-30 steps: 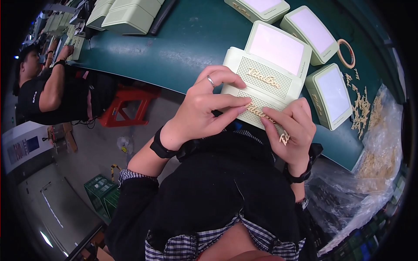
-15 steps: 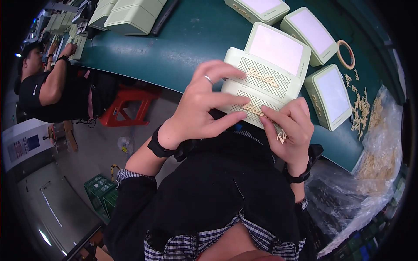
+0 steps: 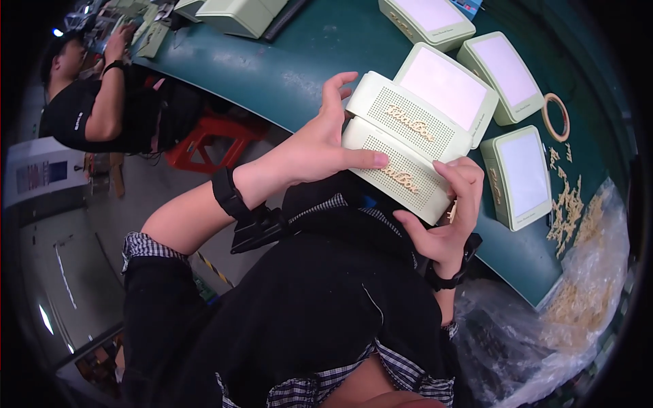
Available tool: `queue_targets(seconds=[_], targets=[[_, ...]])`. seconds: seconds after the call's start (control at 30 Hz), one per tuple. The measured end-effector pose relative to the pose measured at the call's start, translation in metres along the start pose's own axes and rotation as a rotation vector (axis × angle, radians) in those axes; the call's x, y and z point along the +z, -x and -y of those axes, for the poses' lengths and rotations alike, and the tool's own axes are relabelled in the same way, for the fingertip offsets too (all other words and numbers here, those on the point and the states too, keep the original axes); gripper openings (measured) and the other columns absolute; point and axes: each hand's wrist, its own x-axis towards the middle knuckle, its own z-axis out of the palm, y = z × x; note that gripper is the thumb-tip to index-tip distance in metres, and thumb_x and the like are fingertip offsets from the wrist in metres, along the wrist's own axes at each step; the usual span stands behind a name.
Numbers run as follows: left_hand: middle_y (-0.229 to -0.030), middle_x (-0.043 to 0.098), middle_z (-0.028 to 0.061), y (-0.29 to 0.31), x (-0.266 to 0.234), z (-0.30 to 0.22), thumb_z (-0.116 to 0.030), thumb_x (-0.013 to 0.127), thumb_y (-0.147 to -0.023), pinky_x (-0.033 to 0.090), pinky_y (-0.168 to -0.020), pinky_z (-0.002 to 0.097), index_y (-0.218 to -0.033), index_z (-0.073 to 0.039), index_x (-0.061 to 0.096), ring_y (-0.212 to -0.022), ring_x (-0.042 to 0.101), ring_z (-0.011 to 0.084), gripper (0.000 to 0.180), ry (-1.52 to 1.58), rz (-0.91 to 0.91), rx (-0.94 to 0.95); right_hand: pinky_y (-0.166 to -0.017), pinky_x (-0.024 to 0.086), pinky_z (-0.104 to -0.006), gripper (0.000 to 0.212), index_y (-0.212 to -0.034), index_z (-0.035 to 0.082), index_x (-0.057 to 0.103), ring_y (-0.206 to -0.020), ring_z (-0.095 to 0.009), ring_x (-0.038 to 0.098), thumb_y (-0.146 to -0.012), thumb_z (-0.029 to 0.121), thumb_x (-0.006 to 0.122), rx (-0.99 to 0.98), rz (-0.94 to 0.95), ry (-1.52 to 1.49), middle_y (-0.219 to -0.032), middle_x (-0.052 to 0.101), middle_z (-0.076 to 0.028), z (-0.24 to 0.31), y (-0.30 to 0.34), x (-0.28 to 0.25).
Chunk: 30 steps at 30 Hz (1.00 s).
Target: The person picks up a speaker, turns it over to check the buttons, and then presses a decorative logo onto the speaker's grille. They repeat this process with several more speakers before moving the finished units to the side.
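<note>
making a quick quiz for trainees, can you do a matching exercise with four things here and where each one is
1. tape roll
2. red stool
3. clear plastic bag
4. left hand

A. at the table's right-hand edge, with tan pieces in it
B. thumb over the lettering on the nearer case
C. flat on the green table
D. beside the co-worker in black

Pairs: 1-C, 2-D, 3-A, 4-B

Cream cursive lettering [image 3: 403,181] stands raised on the dotted front of the pale green box [image 3: 427,198] nearest the person, part of it covered; matching cream script [image 3: 408,124] sits just behind. I spot small dark print [image 3: 529,218] under the right-hand white panel [image 3: 525,170], and white letters [image 3: 79,121] on a co-worker's black sleeve [image 3: 70,112].
</note>
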Motion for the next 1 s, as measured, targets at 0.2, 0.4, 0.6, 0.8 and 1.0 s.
queue_targets(seconds=[0.2, 0.4, 0.6, 0.8, 1.0], targets=[[-0.142, 0.032, 0.0233, 0.013, 0.028, -0.021, -0.014, 0.084, -0.074, 0.030, -0.114, 0.0412, -0.148, -0.002, -0.006, -0.136, 0.035, 0.0312, 0.118, -0.177, -0.090, -0.107, -0.080, 0.035, -0.0309, 0.078, -0.129, 0.003, 0.046, -0.093, -0.021, 0.041, -0.064, 0.017, 0.087, -0.026, -0.045, -0.023, -0.110, 0.045, -0.009, -0.015, 0.014, 0.004], [-0.139, 0.036, 0.0228, 0.013, 0.028, -0.026, -0.012, 0.085, -0.073, 0.044, -0.103, 0.0423, -0.148, -0.004, -0.002, -0.130, 0.042, 0.0308, 0.116, -0.138, -0.114, -0.167, -0.084, 0.037, -0.0322, 0.080, -0.131, 0.003, 0.042, -0.095, -0.022, 0.041, -0.066, 0.015, 0.087, -0.041, -0.036, -0.033, -0.116, 0.042, -0.011, -0.015, 0.012, 0.008], [-0.138, 0.038, 0.0210, 0.012, 0.041, -0.041, -0.011, 0.086, -0.071, 0.055, -0.088, 0.0431, -0.148, -0.006, -0.001, -0.125, 0.048, 0.0303, 0.116, -0.166, -0.169, -0.350, -0.091, 0.038, -0.0340, 0.080, -0.132, 0.002, 0.039, -0.099, -0.024, 0.043, -0.068, 0.013, 0.085, -0.035, -0.063, -0.086, -0.119, 0.042, -0.012, -0.017, 0.015, 0.007], [-0.139, 0.037, 0.0217, 0.010, 0.041, -0.044, -0.013, 0.087, -0.070, 0.053, -0.091, 0.0430, -0.149, -0.005, -0.003, -0.127, 0.047, 0.0300, 0.120, -0.191, -0.162, -0.345, -0.093, 0.038, -0.0356, 0.079, -0.133, 0.003, 0.038, -0.104, -0.027, 0.043, -0.070, 0.013, 0.084, -0.053, -0.062, -0.060, -0.120, 0.043, -0.013, -0.015, 0.013, 0.007], [-0.140, 0.036, 0.0243, 0.010, 0.044, -0.035, -0.014, 0.089, -0.068, 0.042, -0.106, 0.0407, -0.148, 0.001, -0.003, -0.132, 0.041, 0.0303, 0.123, -0.283, -0.170, -0.170, -0.094, 0.036, -0.0380, 0.077, -0.133, 0.004, 0.039, -0.106, -0.029, 0.042, -0.071, 0.014, 0.083, -0.039, -0.065, -0.103, -0.121, 0.043, -0.015, -0.016, 0.015, 0.009]])
